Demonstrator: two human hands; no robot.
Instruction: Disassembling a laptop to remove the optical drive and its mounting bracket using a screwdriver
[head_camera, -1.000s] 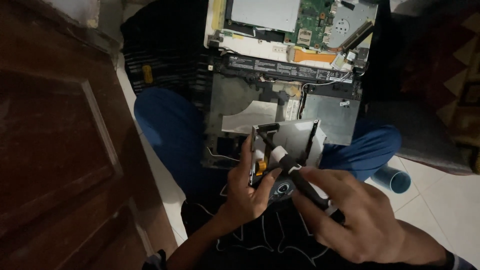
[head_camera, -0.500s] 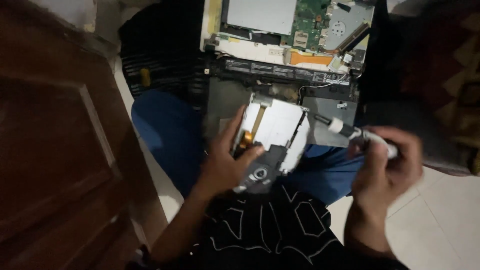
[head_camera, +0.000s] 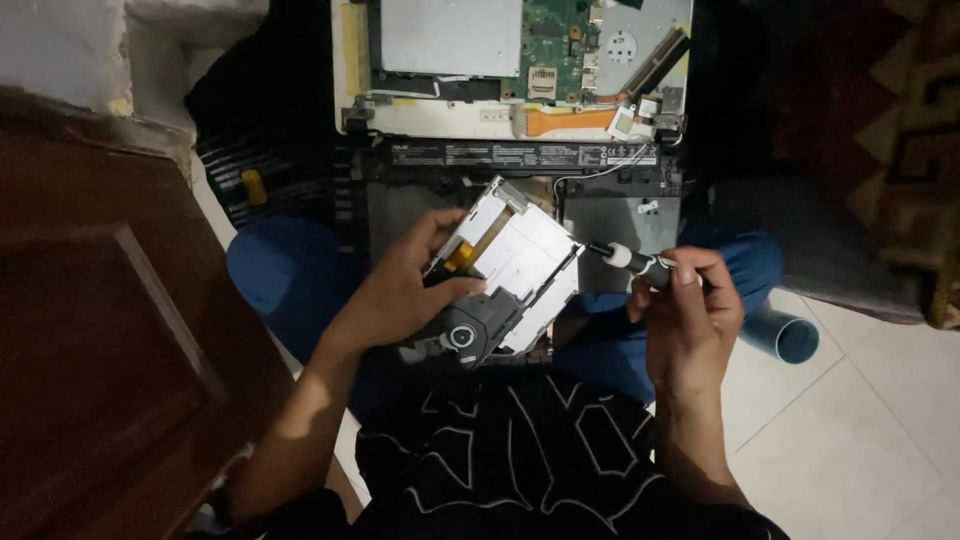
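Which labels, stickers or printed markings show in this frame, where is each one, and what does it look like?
Battery label: long black strip with pale print, across the opened laptop between its two halves.
Small white sticker: on the pale edge just above the strip, rectangular.
Optical drive: held by the left hand, silver and white casing; no label can be made out on it.
No packages, signs or lit screens.
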